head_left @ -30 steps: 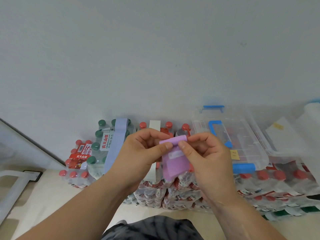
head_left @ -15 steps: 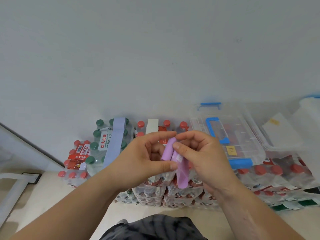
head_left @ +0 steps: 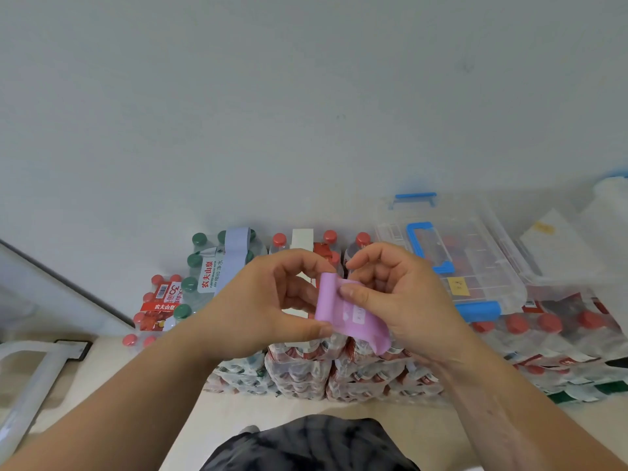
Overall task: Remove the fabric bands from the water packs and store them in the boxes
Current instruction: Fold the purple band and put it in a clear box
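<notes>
Since half a second ago your purple band [head_left: 343, 312] has opened out: its rolled end now stands nearly upright on the left, and the loose tail trails down to the right. You hold it in the air above the water packs [head_left: 306, 368]. Your left hand [head_left: 265, 307] pinches the roll and your right hand [head_left: 401, 294] pins the tail under its thumb. The clear box [head_left: 477, 309] lies to the right of the band, behind your right hand, so I judge that hand the nearer one for stowing.

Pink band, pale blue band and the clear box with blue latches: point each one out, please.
pink band [head_left: 333, 300], head view, on its rolled left end.
pale blue band [head_left: 234, 253], head view, on its upper stretch.
clear box [head_left: 482, 256], head view, on its transparent lid.
</notes>
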Action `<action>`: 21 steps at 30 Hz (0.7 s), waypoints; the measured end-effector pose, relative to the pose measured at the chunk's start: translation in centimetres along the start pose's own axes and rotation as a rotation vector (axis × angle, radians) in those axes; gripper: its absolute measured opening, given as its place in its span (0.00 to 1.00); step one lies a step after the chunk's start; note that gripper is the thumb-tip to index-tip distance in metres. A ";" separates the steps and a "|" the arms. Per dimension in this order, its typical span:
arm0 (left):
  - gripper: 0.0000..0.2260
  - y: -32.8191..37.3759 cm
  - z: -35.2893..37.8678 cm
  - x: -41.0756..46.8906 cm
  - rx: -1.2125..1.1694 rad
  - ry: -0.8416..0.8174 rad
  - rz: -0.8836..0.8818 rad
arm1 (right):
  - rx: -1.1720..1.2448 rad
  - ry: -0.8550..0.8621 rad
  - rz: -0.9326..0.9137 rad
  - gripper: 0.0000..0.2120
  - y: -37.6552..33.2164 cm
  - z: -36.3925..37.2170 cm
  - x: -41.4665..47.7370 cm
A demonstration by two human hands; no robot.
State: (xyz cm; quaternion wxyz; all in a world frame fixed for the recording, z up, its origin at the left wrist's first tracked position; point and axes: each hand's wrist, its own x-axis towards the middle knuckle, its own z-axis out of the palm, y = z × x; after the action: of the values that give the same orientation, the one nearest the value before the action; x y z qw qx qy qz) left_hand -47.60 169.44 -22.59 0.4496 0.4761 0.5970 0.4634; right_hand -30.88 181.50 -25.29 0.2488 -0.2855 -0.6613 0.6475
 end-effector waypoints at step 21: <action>0.28 -0.6 1.1 0.0 0.503 0.142 0.164 | -0.004 0.180 0.068 0.12 -0.3 2.0 -0.4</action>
State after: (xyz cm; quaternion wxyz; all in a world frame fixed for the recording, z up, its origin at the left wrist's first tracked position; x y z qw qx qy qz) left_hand -46.64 169.50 -23.37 0.2354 0.5859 0.6828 0.3675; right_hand -31.99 179.84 -25.02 0.2842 -0.3654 -0.6275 0.6261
